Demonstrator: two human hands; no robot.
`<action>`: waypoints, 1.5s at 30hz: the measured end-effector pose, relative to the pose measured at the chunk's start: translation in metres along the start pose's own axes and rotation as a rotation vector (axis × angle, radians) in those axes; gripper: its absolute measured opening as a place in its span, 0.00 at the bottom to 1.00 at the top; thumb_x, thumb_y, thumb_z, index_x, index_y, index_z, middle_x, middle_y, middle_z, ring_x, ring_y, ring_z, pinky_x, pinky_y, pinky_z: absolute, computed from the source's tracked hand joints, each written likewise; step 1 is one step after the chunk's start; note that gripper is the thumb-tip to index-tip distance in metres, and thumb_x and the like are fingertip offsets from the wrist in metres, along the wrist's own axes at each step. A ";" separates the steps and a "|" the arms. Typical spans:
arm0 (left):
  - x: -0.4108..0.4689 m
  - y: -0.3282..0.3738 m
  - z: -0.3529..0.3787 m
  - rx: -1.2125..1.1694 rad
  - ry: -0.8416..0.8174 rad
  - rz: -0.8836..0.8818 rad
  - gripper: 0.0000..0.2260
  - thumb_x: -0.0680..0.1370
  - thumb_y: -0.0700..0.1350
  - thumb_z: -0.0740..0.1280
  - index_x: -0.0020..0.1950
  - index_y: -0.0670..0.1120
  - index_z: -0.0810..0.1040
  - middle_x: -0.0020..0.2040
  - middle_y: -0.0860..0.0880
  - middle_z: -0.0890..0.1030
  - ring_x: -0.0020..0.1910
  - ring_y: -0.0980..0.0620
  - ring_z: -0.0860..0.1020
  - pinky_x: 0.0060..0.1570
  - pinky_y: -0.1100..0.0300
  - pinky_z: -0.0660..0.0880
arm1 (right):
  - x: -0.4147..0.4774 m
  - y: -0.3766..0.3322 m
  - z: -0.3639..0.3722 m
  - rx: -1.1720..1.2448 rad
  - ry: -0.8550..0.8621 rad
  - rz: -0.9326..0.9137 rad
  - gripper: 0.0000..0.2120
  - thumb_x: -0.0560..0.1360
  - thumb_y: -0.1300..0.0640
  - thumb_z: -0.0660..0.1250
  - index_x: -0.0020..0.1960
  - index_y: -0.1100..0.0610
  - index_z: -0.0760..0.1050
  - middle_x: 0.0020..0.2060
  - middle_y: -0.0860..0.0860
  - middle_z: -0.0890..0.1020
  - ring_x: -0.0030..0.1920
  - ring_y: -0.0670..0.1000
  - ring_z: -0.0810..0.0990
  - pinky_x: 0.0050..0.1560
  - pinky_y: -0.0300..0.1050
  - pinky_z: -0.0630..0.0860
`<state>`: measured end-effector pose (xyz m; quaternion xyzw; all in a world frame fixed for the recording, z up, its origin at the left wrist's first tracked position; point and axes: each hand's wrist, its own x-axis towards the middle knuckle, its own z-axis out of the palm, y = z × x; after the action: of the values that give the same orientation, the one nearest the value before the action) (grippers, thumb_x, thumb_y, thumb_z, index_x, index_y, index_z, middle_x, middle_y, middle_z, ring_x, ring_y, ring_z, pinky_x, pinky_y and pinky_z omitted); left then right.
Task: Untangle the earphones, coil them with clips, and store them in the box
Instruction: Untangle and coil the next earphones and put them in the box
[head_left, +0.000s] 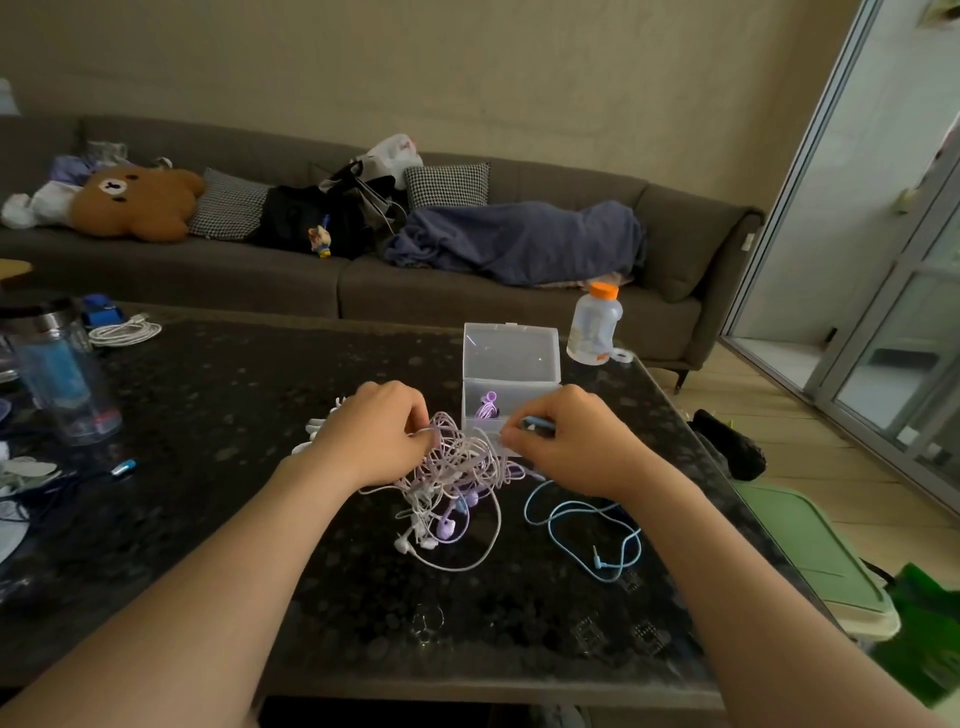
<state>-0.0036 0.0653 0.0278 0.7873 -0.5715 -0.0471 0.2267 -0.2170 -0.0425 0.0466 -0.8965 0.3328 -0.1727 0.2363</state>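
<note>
Earphones (457, 478), white and purple, lie tangled mid-table, just before the clear box (511, 358) with its lid up; a blue pair (587, 530) loops nearer the right edge. Your table (208, 415) is dark and speckled, a grey sofa (519, 291) behind it. Your left hand (379, 434) grips the tangle; your right hand (566, 441) pinches a blue piece (537, 423) by the box.

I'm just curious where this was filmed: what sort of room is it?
Most likely a home living room. A long grey sofa with a bear-shaped cushion and a rumpled blanket stands behind a dark low table, and sliding glass doors are on the right.
</note>
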 end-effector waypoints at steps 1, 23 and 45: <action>0.000 0.001 0.001 0.005 -0.008 0.001 0.06 0.82 0.54 0.70 0.48 0.55 0.84 0.45 0.54 0.83 0.44 0.56 0.81 0.48 0.52 0.83 | 0.001 0.001 0.003 -0.012 -0.014 0.003 0.05 0.82 0.51 0.71 0.53 0.49 0.86 0.47 0.43 0.86 0.46 0.46 0.84 0.57 0.47 0.84; -0.003 0.008 -0.008 -0.515 -0.048 -0.050 0.09 0.72 0.48 0.83 0.50 0.56 0.88 0.47 0.56 0.87 0.48 0.56 0.86 0.52 0.56 0.84 | 0.017 0.014 0.023 0.416 0.226 0.268 0.13 0.87 0.54 0.62 0.69 0.56 0.75 0.65 0.54 0.82 0.47 0.46 0.76 0.44 0.35 0.76; 0.006 0.002 0.002 -0.292 0.205 -0.128 0.09 0.76 0.43 0.79 0.49 0.52 0.80 0.44 0.54 0.84 0.41 0.56 0.85 0.43 0.59 0.82 | 0.014 0.012 0.021 0.399 0.131 0.330 0.17 0.83 0.57 0.67 0.71 0.58 0.75 0.61 0.55 0.83 0.44 0.48 0.79 0.37 0.36 0.75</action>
<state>-0.0041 0.0590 0.0280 0.7815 -0.4810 -0.0635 0.3923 -0.2029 -0.0533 0.0248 -0.7528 0.4482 -0.2516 0.4113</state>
